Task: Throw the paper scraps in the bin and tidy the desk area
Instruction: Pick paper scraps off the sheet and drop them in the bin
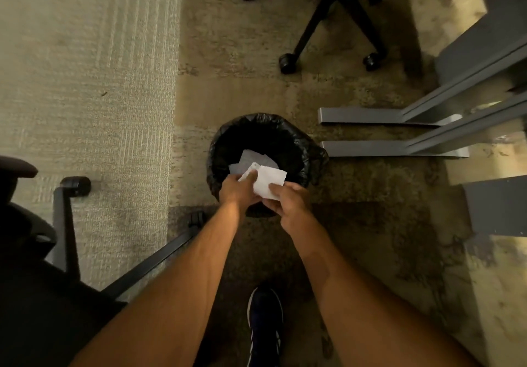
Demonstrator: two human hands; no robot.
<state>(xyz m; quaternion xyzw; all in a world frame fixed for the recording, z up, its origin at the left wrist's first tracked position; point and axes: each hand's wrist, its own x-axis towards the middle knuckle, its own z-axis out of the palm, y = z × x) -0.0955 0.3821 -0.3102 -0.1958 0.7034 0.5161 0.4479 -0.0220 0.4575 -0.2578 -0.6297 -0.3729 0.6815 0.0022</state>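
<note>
— What are you holding over there, starting from your left?

— My left hand (239,189) is pinching the near-left corner of the paper scraps (266,179), thumb on top, fingers curled under. I'm keeping them right above the open mouth of the bin (221,149), which is lined with a black bag.

— And the other side?

— My right hand (288,199) is closing on the near-right edge of the same white sheets, thumb pressed flat on top. So both hands are gripping the paper, neither one spread wide.

— How is that stuff going to behave?

— I'm judging it as nearly weightless and floppy. It looks to be more than one thin sheet, so loose pieces could slide apart or drift sideways when I'm letting go. Pinching at the edges seems enough; no squeeze needed, and nothing here is going to break.

— Anything already in there?

— Yes, some pale paper (251,159) is lying at the bottom of the bin, beneath what I'm holding.

— And around it?

— The grey desk legs (370,116) are standing on the carpet just right of the bin, so I'm thinking a straight drop is safest.
</note>
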